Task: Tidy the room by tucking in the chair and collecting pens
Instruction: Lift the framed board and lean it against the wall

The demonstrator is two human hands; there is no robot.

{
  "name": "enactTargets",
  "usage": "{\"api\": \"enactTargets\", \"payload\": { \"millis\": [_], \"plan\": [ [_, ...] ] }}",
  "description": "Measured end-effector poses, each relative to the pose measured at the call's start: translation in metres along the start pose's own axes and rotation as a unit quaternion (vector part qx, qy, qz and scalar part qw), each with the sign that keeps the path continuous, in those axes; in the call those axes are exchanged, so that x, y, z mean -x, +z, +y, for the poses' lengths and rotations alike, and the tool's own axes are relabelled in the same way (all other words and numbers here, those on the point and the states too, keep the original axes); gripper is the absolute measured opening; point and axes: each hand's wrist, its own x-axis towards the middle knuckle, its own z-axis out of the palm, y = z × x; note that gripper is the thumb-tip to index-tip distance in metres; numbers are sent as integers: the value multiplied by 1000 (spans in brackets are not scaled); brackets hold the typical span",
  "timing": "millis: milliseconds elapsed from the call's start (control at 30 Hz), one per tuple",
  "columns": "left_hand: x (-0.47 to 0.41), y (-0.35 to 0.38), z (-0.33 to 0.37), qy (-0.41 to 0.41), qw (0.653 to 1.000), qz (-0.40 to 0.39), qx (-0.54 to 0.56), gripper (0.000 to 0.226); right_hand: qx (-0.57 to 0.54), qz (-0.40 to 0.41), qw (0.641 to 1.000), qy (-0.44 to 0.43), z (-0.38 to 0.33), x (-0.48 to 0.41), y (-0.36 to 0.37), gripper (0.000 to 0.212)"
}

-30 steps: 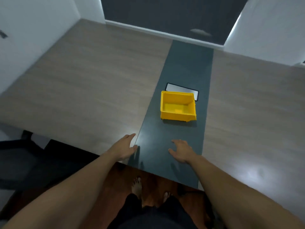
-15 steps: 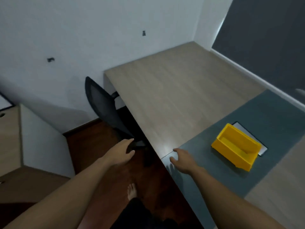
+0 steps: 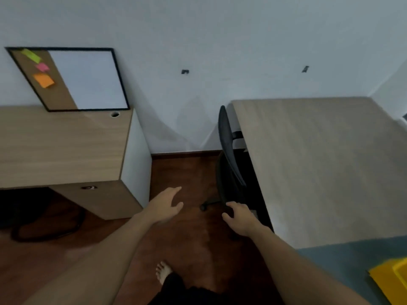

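The big tabletop (image 3: 319,161) fills the right side, and the black chair (image 3: 228,150) stands close against its left edge. The left hand (image 3: 165,205) is spread open over the floor (image 3: 187,172), holding nothing. The right hand (image 3: 239,216) has loose, bent fingers right by the chair's near side, holding nothing too.

We see the black chair (image 3: 226,150) standing close against the wooden desk (image 3: 319,161). The right hand (image 3: 239,217) is just beside its backrest (touching or not, we cannot tell). The left hand (image 3: 165,205) hovers, fingers straight, above the dark floor (image 3: 189,172).
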Motion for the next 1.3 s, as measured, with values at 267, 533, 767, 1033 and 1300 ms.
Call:
{"api": "enactTargets", "payload": {
  "millis": [267, 533, 767, 1033, 1300],
  "plan": [
    [-2, -91, -112, -73, 995, 46, 50, 75, 15, -15, 998, -52, -139, -95, 1, 68],
    [-22, -182, -188, -118, 982, 121, 82, 80, 26, 9, 994, -101, -248, -172, -20, 67],
    [-59, -276, -238, -143, 963, 209, 91, 69, 30, 29, 984, -171, -345, -258, -74, 61],
    [-110, -389, -282, -175, 938, 284, 93, 59, -7, 32, 972, -231, -445, -349, -150, 61],
    [-166, -486, -326, -202, 894, 362, 171, 53, -21, 42, 961, -274, -538, -431, -220, 61]
  ]
}}
